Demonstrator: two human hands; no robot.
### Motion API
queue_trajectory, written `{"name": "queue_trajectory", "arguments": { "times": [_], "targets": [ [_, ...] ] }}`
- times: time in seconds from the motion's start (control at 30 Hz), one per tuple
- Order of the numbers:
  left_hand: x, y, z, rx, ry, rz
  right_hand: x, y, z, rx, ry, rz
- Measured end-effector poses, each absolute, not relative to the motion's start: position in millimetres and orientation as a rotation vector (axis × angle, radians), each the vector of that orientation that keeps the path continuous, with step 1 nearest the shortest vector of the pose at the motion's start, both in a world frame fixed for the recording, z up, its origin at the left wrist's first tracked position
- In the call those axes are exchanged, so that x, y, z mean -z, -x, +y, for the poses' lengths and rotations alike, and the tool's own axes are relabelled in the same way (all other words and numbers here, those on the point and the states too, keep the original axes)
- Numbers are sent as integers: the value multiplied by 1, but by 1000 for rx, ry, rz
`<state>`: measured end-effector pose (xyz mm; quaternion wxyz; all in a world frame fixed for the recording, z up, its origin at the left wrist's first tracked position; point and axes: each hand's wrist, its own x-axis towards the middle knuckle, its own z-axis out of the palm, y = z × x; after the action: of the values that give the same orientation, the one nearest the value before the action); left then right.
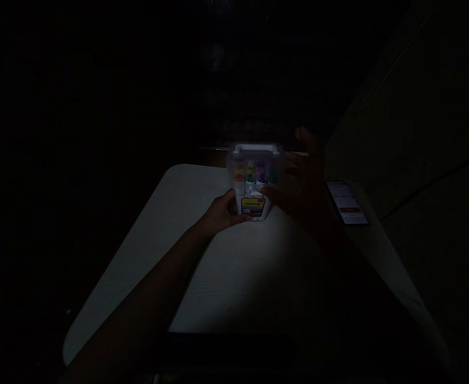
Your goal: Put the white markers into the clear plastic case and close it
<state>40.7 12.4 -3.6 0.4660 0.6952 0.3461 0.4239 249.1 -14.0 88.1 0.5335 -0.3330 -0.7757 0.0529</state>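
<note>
A clear plastic marker case [251, 184] stands upright on the white table [226, 266]. Through its walls show several white markers with orange, green, purple and other coloured tops. A yellow and dark label is on its front, and a pale handle tops the lid [256, 150]. My left hand [220, 213] grips the lower left of the case, its thumb across the front below the label. At the right side is my right hand [302, 186], dim in shadow. Its thumb touches the front near the latch, some fingers reach the lid's right side, and one finger sticks up.
A phone [346, 202] with a lit screen lies near the table's right edge. A dark cable [438, 181] runs beyond it at the right. A dark flat object crosses the bottom of the view. The surroundings are mostly too dark to make out.
</note>
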Motion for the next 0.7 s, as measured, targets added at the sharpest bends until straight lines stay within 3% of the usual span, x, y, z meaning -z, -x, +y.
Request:
{"name": "queue_trajectory", "arguments": {
  "times": [0.27, 0.7],
  "targets": [
    [2, -41, 11, -1058, -1653, 818, -87, -247, -12, 211, 818, -2038],
    [1, -41, 11, -1049, -1637, 838, -95, -246, -17, 330, 724, -2024]
  ]
}}
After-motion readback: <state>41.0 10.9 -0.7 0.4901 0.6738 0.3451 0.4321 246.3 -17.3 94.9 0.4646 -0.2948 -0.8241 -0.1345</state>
